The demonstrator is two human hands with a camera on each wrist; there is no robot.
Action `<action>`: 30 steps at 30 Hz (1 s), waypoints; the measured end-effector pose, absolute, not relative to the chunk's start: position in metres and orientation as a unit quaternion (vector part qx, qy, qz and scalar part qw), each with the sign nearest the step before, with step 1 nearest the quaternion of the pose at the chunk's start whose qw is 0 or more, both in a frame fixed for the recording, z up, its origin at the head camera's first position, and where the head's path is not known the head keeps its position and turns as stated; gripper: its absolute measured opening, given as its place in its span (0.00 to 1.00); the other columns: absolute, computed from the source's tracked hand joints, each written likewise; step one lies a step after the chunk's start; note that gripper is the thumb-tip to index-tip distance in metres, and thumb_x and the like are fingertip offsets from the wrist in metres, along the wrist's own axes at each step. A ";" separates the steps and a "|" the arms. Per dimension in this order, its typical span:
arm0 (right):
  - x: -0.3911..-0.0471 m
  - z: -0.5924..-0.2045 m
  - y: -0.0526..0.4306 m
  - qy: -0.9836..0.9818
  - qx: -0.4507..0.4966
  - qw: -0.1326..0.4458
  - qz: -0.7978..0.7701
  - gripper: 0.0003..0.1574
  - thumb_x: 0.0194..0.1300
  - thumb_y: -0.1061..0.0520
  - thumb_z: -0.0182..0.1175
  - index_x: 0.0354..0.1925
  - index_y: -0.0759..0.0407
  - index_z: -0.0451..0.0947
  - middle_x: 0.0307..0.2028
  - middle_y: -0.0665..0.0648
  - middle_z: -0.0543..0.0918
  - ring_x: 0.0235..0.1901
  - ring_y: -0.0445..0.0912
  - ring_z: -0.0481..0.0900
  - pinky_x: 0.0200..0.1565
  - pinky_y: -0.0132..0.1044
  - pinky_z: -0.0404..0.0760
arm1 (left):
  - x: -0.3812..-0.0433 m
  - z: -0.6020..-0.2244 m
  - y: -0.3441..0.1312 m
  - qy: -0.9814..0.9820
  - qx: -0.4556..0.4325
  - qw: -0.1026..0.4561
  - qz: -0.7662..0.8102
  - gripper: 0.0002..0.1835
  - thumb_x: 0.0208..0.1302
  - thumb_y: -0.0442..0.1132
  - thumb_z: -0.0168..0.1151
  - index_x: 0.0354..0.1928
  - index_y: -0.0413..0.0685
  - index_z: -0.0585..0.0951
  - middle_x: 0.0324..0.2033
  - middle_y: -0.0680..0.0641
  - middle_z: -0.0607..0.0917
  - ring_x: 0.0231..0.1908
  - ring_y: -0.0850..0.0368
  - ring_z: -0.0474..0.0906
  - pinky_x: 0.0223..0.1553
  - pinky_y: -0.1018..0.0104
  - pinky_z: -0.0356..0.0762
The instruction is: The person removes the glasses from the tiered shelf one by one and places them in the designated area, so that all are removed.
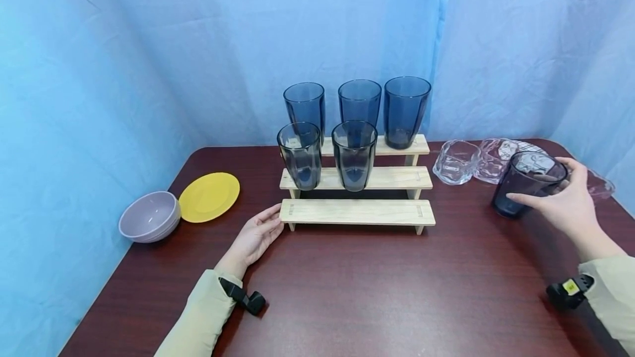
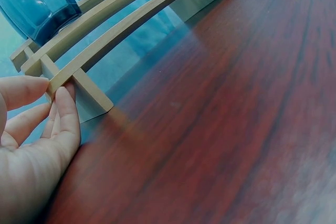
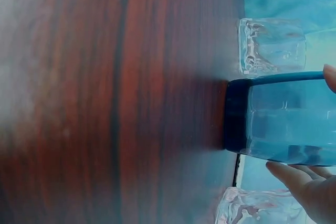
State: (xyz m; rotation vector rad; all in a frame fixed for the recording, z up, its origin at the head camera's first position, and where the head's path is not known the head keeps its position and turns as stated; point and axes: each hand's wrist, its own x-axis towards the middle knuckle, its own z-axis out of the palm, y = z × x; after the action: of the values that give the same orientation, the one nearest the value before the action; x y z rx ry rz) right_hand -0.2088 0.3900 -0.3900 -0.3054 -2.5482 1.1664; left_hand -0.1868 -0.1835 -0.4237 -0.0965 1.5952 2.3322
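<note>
At the right of the head view, my right hand (image 1: 575, 205) grips a dark tinted glass (image 1: 516, 189) from its right side, thumb in front. The glass stands upright, its base low at the tabletop in the right wrist view. My left hand (image 1: 255, 238) pinches the left end of the lowest step of a three-tier wooden rack (image 1: 357, 212); the left wrist view shows the thumb at the end of the board and fingers under it. Two tinted glasses (image 1: 354, 153) stand on the middle step, left and centre. Three more tinted glasses (image 1: 407, 114) line the top step.
Clear wavy glasses (image 1: 456, 164) stand at the back right, partly behind the held glass. A yellow plate (image 1: 209, 197) and a lilac bowl (image 1: 150, 216) sit at the left edge of the dark wooden table (image 1: 367, 291). Blue curtains (image 1: 238, 43) surround the table.
</note>
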 end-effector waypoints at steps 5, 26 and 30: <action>-0.204 -0.382 0.385 -0.891 -0.102 0.157 0.414 0.65 0.48 0.48 0.74 0.71 0.36 0.39 0.41 0.39 0.66 0.34 0.23 0.63 0.27 0.17 0.68 | -0.187 -0.424 -0.184 0.561 -0.037 0.154 0.813 0.30 0.70 0.24 0.42 0.72 0.37 0.52 0.50 0.49 0.71 0.42 0.67 0.76 0.47 0.77 0.75; -0.192 -0.355 0.380 -0.939 -0.115 0.139 0.293 0.68 0.50 0.40 0.70 0.73 0.63 0.42 0.54 0.78 0.66 0.42 0.56 0.75 0.39 0.42 0.76 | -0.186 -0.424 -0.183 0.573 -0.040 0.149 0.805 0.30 0.69 0.24 0.43 0.72 0.37 0.53 0.54 0.46 0.68 0.44 0.67 0.76 0.48 0.76 0.75; -0.192 -0.354 0.380 -0.939 -0.114 0.149 0.290 0.68 0.50 0.41 0.70 0.73 0.64 0.41 0.44 0.74 0.70 0.20 0.27 0.63 0.18 0.26 0.67 | -0.186 -0.423 -0.183 0.574 -0.040 0.151 0.804 0.30 0.69 0.25 0.43 0.72 0.38 0.54 0.52 0.47 0.69 0.43 0.66 0.76 0.49 0.76 0.74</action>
State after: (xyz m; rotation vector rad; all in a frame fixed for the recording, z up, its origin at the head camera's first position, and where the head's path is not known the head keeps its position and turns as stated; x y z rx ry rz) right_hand -0.1918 0.3805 -0.3539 -0.3265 -2.6973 0.8325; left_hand -0.1856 -0.1829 -0.4231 -0.1135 1.6490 2.3083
